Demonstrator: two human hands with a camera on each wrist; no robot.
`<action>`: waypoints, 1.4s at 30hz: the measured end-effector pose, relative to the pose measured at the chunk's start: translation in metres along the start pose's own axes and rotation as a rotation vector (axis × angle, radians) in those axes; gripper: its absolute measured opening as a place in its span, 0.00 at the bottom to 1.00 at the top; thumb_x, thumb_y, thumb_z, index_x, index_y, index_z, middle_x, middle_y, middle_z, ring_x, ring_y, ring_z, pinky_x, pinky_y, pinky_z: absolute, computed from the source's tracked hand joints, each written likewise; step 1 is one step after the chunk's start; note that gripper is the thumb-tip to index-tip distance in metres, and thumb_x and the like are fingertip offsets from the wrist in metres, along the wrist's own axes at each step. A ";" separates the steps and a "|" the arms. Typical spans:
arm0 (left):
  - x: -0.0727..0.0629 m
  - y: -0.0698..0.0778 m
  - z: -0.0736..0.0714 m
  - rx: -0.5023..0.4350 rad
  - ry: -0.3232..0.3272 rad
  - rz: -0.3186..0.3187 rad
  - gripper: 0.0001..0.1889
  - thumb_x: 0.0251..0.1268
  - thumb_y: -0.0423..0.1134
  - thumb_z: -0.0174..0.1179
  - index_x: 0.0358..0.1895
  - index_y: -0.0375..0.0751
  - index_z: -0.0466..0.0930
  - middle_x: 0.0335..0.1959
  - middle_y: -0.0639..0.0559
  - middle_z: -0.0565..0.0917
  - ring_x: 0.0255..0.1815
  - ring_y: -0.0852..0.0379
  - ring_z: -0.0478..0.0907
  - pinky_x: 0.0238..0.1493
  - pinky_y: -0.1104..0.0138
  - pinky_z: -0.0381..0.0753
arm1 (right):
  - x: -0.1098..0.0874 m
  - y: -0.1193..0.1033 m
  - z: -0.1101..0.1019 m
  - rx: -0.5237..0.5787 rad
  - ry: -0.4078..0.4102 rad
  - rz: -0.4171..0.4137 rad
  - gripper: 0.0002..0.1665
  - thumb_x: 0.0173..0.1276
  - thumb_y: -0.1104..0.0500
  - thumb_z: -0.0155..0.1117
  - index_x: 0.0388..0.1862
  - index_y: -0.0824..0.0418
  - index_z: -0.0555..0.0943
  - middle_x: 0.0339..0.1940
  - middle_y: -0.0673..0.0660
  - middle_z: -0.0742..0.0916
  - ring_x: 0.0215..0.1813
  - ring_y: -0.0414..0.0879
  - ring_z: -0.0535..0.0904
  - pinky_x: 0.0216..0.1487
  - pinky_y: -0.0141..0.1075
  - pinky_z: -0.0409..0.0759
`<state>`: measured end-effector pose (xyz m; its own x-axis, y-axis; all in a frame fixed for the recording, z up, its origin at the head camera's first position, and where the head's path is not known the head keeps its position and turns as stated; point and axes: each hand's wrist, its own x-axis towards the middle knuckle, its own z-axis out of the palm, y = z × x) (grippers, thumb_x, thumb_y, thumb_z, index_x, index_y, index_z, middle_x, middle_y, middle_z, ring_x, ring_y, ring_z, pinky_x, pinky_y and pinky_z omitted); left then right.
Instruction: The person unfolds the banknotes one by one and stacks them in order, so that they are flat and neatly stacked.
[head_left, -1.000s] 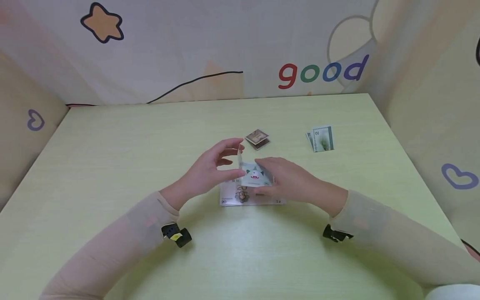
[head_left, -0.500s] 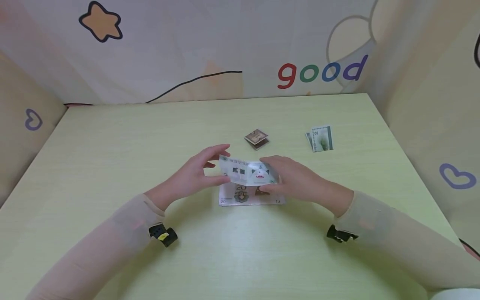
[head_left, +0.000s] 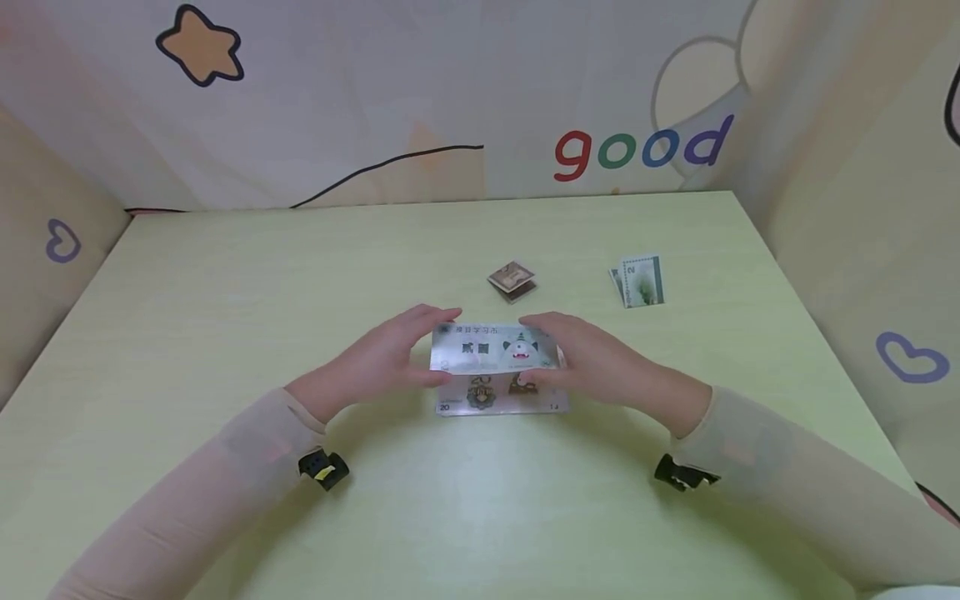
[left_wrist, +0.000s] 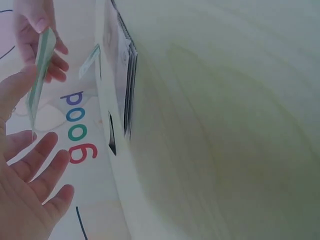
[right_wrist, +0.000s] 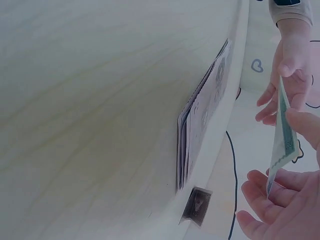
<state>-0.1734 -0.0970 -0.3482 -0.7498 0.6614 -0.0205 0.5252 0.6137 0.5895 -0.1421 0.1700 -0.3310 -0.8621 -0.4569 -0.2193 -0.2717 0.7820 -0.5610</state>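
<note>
A pale green play banknote [head_left: 491,358], printed with a small cartoon face, is stretched out between my two hands. My left hand [head_left: 378,358] pinches its left end, thumb on the near edge and fingers behind the far edge. Its right end is held the same way by my right hand [head_left: 596,362]. The wrist views show the note [left_wrist: 40,80] raised off the table, with a light crease near its middle. Below it lies a stack of pinkish 20 banknotes [head_left: 498,404], several thick, whose far part the green note covers in the head view.
Behind the hands a folded brown banknote [head_left: 512,275] stands partly sprung apart on the table [head_left: 262,283]. Farther right are folded green banknotes [head_left: 642,282], overlapping. Printed cloth walls [head_left: 360,92] enclose the table's back and sides. A white object [head_left: 918,593] shows at the lower right corner.
The green banknote was folded, its left half standing up; it has been opened out flat. My left hand moved left and down with that end, while my right hand stayed nearly still.
</note>
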 end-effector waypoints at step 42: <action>0.004 0.021 0.026 0.400 -0.070 -0.020 0.32 0.52 0.54 0.67 0.57 0.38 0.74 0.52 0.47 0.76 0.42 0.54 0.74 0.44 0.65 0.77 | -0.003 0.011 0.015 -0.288 -0.045 -0.115 0.45 0.59 0.48 0.68 0.69 0.66 0.61 0.68 0.63 0.68 0.68 0.57 0.62 0.66 0.49 0.61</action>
<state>-0.1545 -0.0701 -0.3569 -0.7394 0.6670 -0.0915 0.6364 0.7368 0.2281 -0.1362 0.1739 -0.3481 -0.8006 -0.5624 -0.2065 -0.4818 0.8093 -0.3362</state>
